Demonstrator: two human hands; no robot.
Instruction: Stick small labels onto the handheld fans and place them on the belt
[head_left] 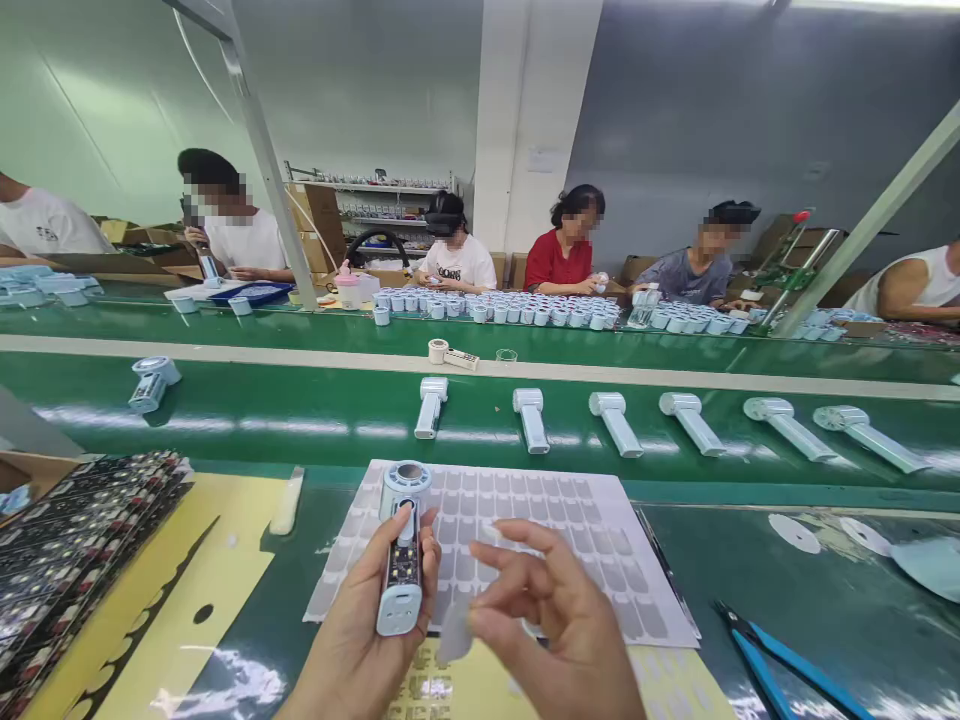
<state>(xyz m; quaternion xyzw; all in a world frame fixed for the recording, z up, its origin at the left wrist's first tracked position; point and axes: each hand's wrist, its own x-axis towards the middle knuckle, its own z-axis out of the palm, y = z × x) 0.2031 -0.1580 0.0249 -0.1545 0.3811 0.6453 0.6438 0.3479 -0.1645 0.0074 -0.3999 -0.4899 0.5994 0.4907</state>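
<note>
The left hand (367, 615) is wrapped around a pale blue handheld device (405, 565), thumb on the front of its handle, round head at the far end; a circuit board shows along the open front of the handle, and the whole device is held over the left part of a white sheet (649, 560) of grey shapes. The right hand (555, 620), just to the right of it, pinches a translucent piece (454, 632) between thumb and finger; the piece hangs near the handle's base, seemingly apart from it, though blur makes its exact outline hard to judge. The step in hand looks like handling this thin piece beside the device; the next move, I judge, calls for a light, steady pinch on the piece and a firm left hold that leaves the handle's front uncovered. A yellow sheet (480, 690) lies at the near edge; blue-handled cutters (759, 672) rest to the near right; a row of similar devices (531, 420) lies on the green belt (247, 400) at the far side.
</note>
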